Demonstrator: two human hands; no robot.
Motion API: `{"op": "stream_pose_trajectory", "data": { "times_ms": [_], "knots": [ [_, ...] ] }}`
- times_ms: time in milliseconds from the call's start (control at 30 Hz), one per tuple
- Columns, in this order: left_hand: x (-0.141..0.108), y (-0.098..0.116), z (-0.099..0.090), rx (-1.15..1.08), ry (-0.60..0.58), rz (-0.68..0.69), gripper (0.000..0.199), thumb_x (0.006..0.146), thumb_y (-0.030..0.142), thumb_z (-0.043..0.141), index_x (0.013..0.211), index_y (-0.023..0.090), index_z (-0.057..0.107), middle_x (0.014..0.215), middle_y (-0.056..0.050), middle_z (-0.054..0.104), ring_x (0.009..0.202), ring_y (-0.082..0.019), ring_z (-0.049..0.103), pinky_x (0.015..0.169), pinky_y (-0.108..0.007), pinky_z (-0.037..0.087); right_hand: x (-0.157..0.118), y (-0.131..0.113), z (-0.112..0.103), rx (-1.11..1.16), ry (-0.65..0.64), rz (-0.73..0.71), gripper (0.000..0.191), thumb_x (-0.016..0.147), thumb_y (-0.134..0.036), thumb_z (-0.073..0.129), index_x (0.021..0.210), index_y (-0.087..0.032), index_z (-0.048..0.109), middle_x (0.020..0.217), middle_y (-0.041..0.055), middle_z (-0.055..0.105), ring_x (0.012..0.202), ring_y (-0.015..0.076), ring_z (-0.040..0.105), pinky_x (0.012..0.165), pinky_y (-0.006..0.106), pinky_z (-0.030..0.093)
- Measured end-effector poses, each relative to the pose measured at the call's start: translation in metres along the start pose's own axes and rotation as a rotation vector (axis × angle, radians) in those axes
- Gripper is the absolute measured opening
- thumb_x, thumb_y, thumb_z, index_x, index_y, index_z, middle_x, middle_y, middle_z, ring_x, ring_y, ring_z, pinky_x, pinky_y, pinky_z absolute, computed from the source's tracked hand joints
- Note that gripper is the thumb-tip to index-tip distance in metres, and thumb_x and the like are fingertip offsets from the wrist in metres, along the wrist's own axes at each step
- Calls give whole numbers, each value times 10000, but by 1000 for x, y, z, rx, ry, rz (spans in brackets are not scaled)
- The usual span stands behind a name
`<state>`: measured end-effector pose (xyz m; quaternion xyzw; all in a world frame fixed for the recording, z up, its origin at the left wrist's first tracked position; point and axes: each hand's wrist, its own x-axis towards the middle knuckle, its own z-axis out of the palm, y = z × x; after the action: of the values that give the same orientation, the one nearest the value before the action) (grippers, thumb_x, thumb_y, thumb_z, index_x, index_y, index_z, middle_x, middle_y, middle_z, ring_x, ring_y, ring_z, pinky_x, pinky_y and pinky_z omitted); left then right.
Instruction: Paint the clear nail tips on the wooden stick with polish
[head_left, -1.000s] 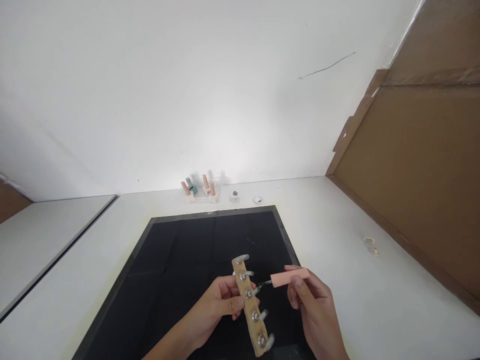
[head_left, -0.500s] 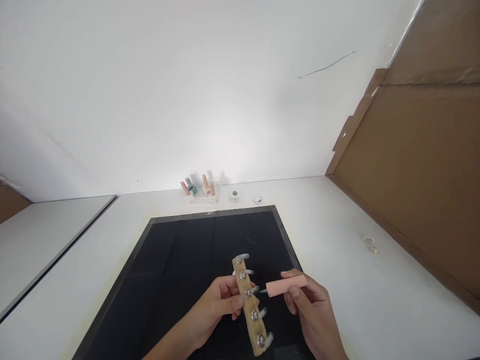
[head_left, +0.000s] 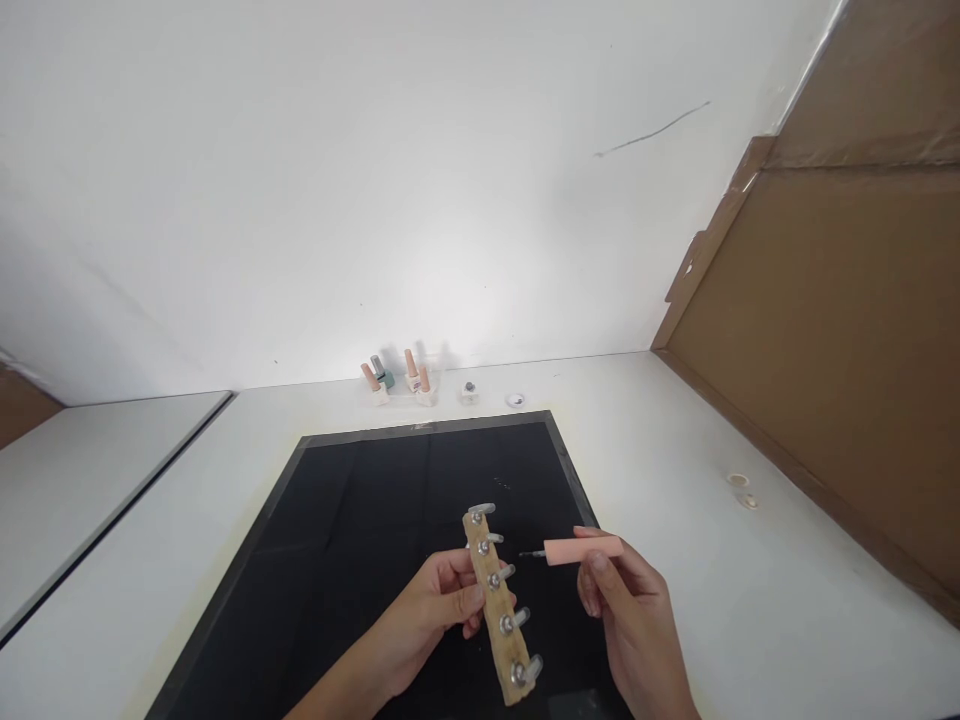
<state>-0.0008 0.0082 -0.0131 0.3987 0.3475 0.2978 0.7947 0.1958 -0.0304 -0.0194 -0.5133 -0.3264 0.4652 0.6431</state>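
Observation:
My left hand (head_left: 442, 605) is closed round a narrow wooden strip (head_left: 495, 608), tilted over the black mat. Several metal studs run along the strip, each bearing a clear false nail tip (head_left: 504, 575) that sticks out to the right. Between the thumb and fingers of my right hand (head_left: 630, 610) is a nail polish brush (head_left: 583, 550) with a pink cap handle. Its thin dark bristle end points left, a small gap away from the nail tips. My left fingers are partly hidden behind the strip.
The black mat (head_left: 360, 520) with grey taped edges lies on a white table (head_left: 660, 440). At the back stand several polish bottles (head_left: 425, 388), a small open jar (head_left: 469, 392) and a round white piece (head_left: 515, 400). Two small rings (head_left: 738, 480) lie right, near a cardboard panel (head_left: 840, 350).
My right hand has drawn the brush right and slightly up, away from the middle nail tip. The wooden strip has shifted slightly upward in my left hand.

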Motion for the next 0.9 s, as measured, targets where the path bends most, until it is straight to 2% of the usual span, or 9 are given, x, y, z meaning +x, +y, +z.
{"op": "stream_pose_trajectory", "data": {
  "times_ms": [100, 333, 700, 900],
  "knots": [
    [0, 0, 0, 4, -12, 5, 364, 646, 383, 772, 900, 130, 712, 777, -85, 688, 609, -108, 506, 529, -214, 315, 0, 1, 0, 38, -19, -3, 337, 687, -489, 714, 820, -179, 723, 466, -36, 440, 421, 100, 376, 419, 232, 303],
    [1, 2, 2, 33, -1, -8, 385, 604, 404, 792, 862, 128, 716, 731, -60, 665, 550, -81, 435, 513, -212, 293, -2, 7, -5, 46, -189, -40, 280, 698, -443, 720, 830, -198, 752, 534, 3, 525, 429, 94, 391, 407, 227, 327],
    [1, 4, 4, 49, -29, 3, 378, 603, 401, 795, 850, 127, 710, 694, -43, 653, 553, -84, 437, 508, -208, 297, -3, 3, -5, -24, -201, -45, 261, 701, -425, 716, 829, -201, 757, 517, -17, 469, 439, 94, 376, 410, 224, 320],
    [1, 1, 1, 20, -35, 3, 389, 614, 393, 791, 891, 135, 703, 783, -89, 710, 588, -101, 491, 517, -207, 306, -2, 4, -5, -53, -171, -49, 283, 721, -441, 692, 838, -190, 749, 492, -21, 459, 442, 106, 377, 428, 240, 320]
  ]
}}
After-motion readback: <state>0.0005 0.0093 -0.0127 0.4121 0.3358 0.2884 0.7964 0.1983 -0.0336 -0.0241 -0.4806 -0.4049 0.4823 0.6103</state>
